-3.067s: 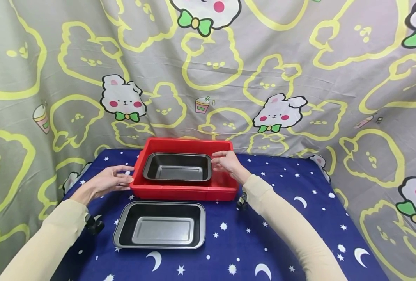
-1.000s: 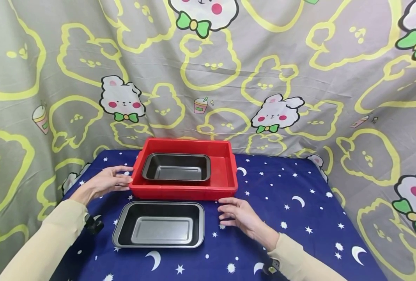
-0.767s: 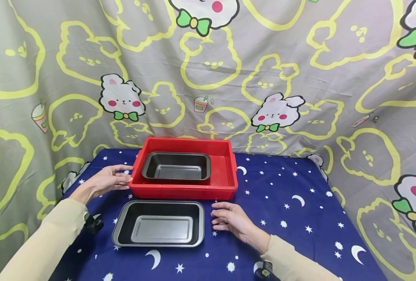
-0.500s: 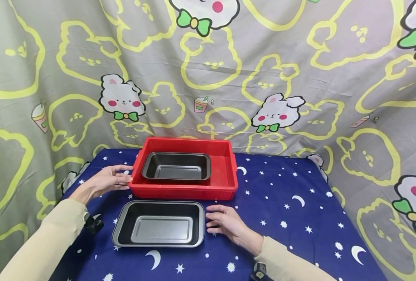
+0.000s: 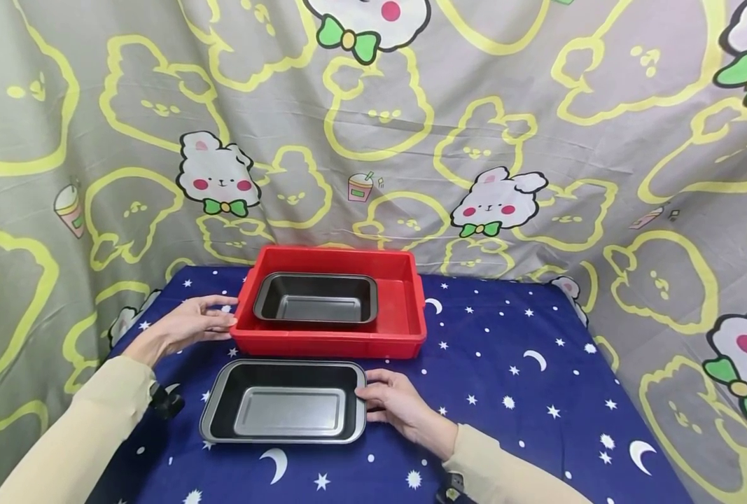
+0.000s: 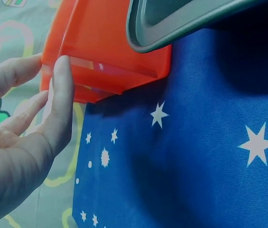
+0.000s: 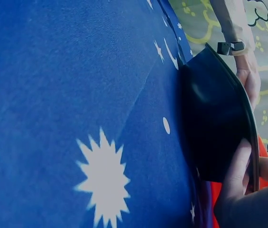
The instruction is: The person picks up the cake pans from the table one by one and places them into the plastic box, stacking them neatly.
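Grey loaf pan [image 5: 290, 413] sits on the worktop [image 5: 505, 350] just in front of the red bin [image 5: 329, 345], right hand [image 5: 405, 407] pinching its rim, left hand [image 5: 187, 326] kinda spread, fingertips touching the bin's side.

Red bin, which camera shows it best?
The head view: the red bin shows almost whole, with one pan inside. The left wrist view has only part, beside the left hand; the right wrist view, just red slivers past the other pan.
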The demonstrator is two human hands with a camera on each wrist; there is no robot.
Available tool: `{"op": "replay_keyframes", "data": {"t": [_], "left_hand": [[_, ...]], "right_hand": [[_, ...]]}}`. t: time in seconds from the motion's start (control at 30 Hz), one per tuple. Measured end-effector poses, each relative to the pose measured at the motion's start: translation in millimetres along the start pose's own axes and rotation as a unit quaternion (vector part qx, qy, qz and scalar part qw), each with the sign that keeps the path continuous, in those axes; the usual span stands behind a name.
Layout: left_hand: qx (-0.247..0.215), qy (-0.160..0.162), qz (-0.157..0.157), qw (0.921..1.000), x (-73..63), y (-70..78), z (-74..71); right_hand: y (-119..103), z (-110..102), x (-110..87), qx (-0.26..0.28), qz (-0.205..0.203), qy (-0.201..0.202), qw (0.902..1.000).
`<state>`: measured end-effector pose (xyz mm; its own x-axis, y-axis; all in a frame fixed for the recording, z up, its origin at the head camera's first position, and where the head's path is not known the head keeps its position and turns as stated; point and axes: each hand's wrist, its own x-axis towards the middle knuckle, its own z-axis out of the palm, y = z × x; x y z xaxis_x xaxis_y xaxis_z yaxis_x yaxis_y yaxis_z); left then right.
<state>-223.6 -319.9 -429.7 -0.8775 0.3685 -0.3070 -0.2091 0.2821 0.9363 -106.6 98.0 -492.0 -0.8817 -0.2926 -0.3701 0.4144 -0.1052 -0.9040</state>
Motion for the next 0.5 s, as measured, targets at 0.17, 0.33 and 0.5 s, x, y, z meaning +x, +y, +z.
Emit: {"op": "replay_keyframes", "data": {"t": [0.17,0.33,0.5], "left_hand": [[0.002,0.001,-0.002,1.0,0.2,1.0,0.6],[0.006,0.006,-0.005,1.0,-1.0,1.6,1.9],[0.004,0.006,-0.005,1.0,-1.1,2.0,2.7]], "right_hand": [[-0.6,1.9,2.1,0.001,-0.001,0.003,1.0],[-1.0,2.0,2.4,0.001,0.0,0.002,1.0],[-0.7,1.5,2.2,0.003,0.001,-0.003,1.0]]}}
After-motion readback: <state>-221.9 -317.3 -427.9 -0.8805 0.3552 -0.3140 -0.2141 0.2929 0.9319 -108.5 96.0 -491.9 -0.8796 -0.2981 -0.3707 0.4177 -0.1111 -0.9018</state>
